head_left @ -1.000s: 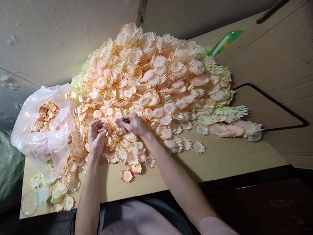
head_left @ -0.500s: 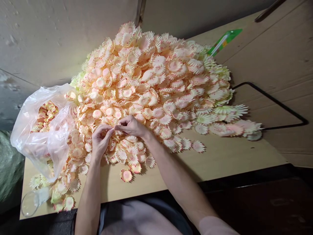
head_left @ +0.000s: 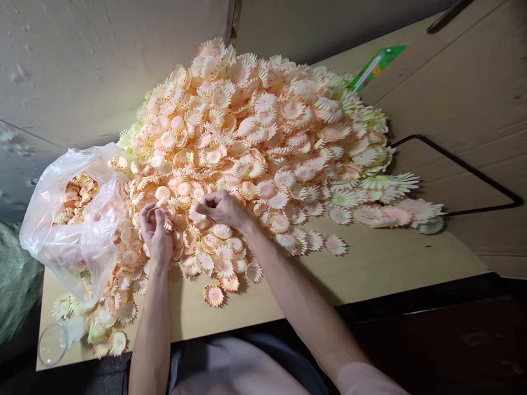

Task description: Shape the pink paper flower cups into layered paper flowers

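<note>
My left hand is over the lower left of a big heap of artificial flower petal discs. Its fingers are bent, with a gap between thumb and forefinger. A small petal disc shows right beside the thumb; whether the hand touches it I cannot tell. A short way to the right, my right hand has thumb and forefinger pinched together above the heap. Anything inside that pinch is too small to make out. The discs are cream and pale pink, with fringed, red-tipped edges.
A translucent plastic bag holding more petal pieces stands at the left. Nearby, a clear plastic cup lies at the table corner. A green packet, a bent black rod and cardboard are at the right.
My hands were together, fingertips touching; now they are apart. The left hand has moved left and its fingers have loosened. The right hand has shifted only slightly.
</note>
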`<act>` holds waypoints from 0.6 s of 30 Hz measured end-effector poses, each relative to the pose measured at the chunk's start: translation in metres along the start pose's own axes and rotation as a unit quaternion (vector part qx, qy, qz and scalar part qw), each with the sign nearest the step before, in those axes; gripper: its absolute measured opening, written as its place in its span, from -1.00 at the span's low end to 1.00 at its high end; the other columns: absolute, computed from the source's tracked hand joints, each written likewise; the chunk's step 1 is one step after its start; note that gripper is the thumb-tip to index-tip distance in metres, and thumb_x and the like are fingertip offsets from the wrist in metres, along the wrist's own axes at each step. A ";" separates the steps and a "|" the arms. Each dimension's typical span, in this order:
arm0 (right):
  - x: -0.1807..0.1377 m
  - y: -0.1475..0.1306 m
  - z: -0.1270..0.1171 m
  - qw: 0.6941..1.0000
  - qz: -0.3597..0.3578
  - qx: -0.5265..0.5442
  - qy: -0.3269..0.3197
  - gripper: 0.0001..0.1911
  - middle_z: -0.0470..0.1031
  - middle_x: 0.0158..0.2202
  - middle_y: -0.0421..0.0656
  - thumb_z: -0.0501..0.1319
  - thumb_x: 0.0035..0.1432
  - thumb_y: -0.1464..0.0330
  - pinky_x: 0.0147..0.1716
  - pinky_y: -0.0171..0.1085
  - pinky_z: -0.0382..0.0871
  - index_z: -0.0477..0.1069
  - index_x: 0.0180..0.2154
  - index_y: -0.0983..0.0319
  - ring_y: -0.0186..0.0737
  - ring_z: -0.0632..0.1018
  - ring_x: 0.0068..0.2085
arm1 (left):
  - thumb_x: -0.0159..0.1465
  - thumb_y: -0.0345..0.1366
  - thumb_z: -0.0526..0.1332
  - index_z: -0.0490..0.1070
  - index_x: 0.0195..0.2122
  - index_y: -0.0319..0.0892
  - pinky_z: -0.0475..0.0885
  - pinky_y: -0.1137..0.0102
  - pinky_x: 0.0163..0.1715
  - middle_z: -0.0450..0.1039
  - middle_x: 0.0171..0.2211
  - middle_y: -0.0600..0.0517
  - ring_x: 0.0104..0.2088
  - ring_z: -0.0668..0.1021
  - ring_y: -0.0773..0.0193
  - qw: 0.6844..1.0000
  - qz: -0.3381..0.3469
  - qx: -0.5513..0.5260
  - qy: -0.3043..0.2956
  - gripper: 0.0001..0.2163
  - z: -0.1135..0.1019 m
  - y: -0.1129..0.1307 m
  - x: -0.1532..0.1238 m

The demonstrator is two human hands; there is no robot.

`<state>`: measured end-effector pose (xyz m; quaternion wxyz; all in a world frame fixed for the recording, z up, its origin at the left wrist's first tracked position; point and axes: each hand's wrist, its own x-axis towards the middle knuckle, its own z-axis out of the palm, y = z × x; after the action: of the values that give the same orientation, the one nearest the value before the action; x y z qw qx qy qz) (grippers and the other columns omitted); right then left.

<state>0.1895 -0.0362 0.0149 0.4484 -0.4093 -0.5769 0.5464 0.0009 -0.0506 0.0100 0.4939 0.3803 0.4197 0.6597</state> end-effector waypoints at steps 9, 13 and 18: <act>0.003 0.006 0.002 0.997 0.034 0.067 0.034 -0.45 0.39 -0.64 -0.28 0.22 0.09 -0.14 -0.65 -0.41 0.15 0.38 -0.34 0.26 -0.42 0.36 -0.65 | 0.25 -0.03 0.27 0.50 -0.34 -0.20 0.57 0.41 -0.33 0.47 -0.24 -0.04 -0.29 0.57 0.32 0.992 0.024 0.061 -0.106 -0.70 0.000 -0.007 -0.006; 0.003 0.005 0.002 0.994 0.024 0.094 0.040 -0.51 0.39 -0.63 -0.32 0.28 0.07 -0.07 -0.66 -0.43 0.15 0.31 -0.32 0.22 -0.44 0.34 -0.65 | 0.16 -0.27 0.41 0.47 0.01 -0.08 0.47 0.16 0.12 0.50 -0.01 -0.07 0.02 0.56 0.16 0.987 0.060 0.080 -0.127 -0.63 0.001 -0.004 -0.009; 0.000 -0.001 0.001 0.999 -0.001 0.048 -0.024 -0.50 0.35 -0.65 -0.28 0.27 0.12 -0.03 -0.62 -0.40 0.15 0.36 -0.51 0.28 -0.45 0.32 -0.63 | 0.19 -0.41 0.37 0.31 0.17 0.03 0.32 0.05 0.27 0.35 0.24 -0.12 0.25 0.42 0.04 0.970 0.091 0.094 -0.205 -0.46 0.004 0.000 -0.013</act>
<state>0.1890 -0.0365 0.0159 0.4537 -0.3735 -0.5610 0.5831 0.0076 -0.0626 0.0099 0.4694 0.5888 0.3329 0.5676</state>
